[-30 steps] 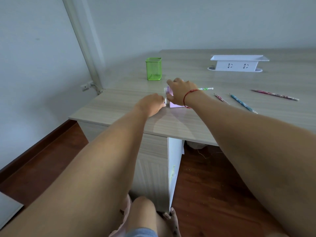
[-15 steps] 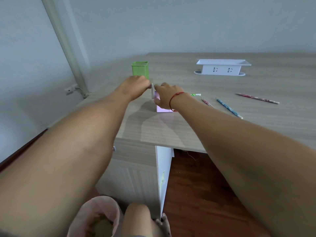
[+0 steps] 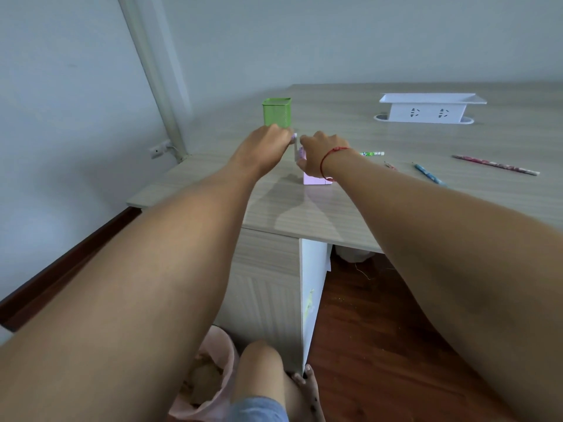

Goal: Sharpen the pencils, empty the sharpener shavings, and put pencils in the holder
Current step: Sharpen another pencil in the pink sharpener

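Both hands point(image 3: 316, 153) — on sharpener point(image 3: 316, 179)

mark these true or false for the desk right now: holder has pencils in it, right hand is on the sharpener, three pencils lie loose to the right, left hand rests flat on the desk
1. The green holder has pencils in it. False: none show above its rim.
2. The right hand is on the pink sharpener. True.
3. Loose pencils lie on the desk right of the sharpener, among them a blue pencil. True.
4. The left hand rests flat on the desk. False: it is raised, gripping the sharpener's crank.
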Demonstrator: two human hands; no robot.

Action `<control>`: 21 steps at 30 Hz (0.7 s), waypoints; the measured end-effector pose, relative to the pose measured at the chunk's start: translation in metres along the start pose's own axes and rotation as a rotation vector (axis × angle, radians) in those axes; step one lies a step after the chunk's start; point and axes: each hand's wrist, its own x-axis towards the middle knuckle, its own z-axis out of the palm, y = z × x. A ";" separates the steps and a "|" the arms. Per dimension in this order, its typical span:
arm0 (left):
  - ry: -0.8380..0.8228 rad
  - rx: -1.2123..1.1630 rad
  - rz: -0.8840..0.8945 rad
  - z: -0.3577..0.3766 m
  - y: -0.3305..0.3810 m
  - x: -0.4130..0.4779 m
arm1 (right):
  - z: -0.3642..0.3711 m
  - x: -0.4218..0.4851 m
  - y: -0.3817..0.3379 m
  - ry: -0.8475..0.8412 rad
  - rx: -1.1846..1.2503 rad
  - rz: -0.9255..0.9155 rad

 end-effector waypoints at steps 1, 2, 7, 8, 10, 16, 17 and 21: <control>0.000 -0.006 -0.001 0.000 0.000 -0.002 | 0.000 0.000 -0.001 -0.001 -0.001 0.000; -0.002 -0.019 -0.001 -0.001 0.000 -0.004 | 0.000 0.000 -0.001 -0.001 -0.002 0.000; 0.000 -0.025 0.046 -0.003 0.008 -0.017 | -0.002 0.000 0.000 -0.003 -0.014 -0.004; 0.005 -0.029 0.051 -0.002 0.008 -0.019 | -0.002 0.000 0.000 -0.002 -0.016 -0.005; 0.000 -0.039 0.072 0.002 0.006 -0.025 | -0.002 0.001 0.000 -0.006 -0.016 -0.002; -0.148 0.024 0.024 0.023 0.018 -0.044 | -0.004 0.002 0.001 -0.040 -0.051 -0.011; -0.178 0.058 0.003 0.026 0.021 -0.043 | -0.004 0.002 0.002 -0.043 -0.053 -0.020; -0.277 0.070 -0.033 0.038 0.021 -0.035 | 0.000 0.002 0.005 -0.030 -0.045 -0.071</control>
